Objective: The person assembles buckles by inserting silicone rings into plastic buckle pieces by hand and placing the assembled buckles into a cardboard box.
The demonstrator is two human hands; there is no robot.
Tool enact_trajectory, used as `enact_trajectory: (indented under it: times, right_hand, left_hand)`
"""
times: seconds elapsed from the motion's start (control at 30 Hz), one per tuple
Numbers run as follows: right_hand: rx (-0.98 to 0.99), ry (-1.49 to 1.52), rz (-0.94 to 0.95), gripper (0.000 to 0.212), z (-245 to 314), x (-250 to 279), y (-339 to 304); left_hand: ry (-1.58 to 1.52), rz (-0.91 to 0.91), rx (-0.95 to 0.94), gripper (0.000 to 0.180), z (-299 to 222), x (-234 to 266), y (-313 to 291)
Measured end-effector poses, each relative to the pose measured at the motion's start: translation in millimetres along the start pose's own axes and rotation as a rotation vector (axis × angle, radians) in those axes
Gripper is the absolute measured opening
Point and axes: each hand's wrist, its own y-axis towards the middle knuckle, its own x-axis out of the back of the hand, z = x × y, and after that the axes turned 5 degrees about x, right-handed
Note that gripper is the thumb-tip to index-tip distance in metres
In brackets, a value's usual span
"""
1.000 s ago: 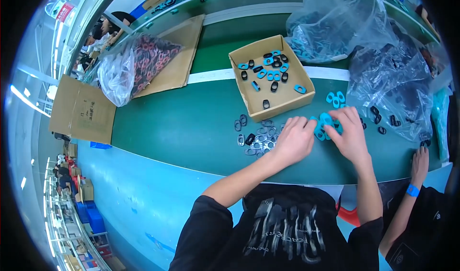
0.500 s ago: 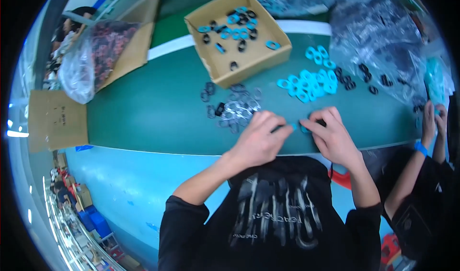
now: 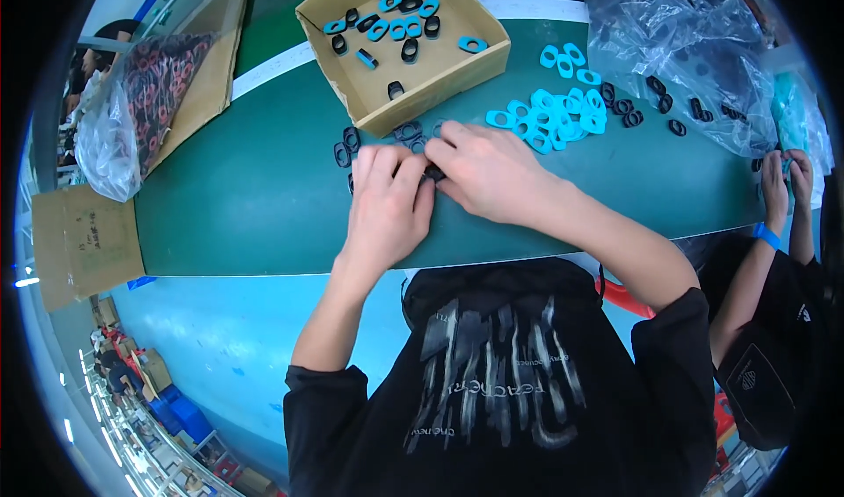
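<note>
My left hand (image 3: 387, 203) lies palm down on the green table (image 3: 246, 198), covering most of a pile of black oval rings (image 3: 345, 148). My right hand (image 3: 492, 170) rests beside it, and the fingertips of both hands meet on a small black ring (image 3: 432, 174) pinched between them. Just behind the hands stands an open cardboard box (image 3: 440, 97) holding several blue and black rings. A heap of blue rings (image 3: 554, 119) lies right of the box, close to my right hand.
A clear plastic bag (image 3: 694, 40) with loose black rings (image 3: 659, 106) in front of it sits at the back right. At left are a bag of dark red parts (image 3: 132, 101) and flat cardboard (image 3: 79, 242). A co-worker's hands (image 3: 787, 176) work at the far right.
Both hands have moved from the blue rings and the table's near edge back to the black ring pile in front of the box. The view has tilted closer.
</note>
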Motion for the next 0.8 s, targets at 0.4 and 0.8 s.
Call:
enact_trajectory:
  times: [0.4, 0.8]
  right_hand:
    - [-0.009, 0.124, -0.144, 0.027, -17.2, 32.4, -53.9]
    - [-0.337, 0.52, -0.422, 0.02, -25.6, 43.8, -126.5]
  left_hand:
    - [-0.17, -0.014, -0.158, 0.02, -8.9, -10.9, 16.0]
    - [-0.297, 0.204, -0.099, 0.012, -44.6, -16.8, 18.1]
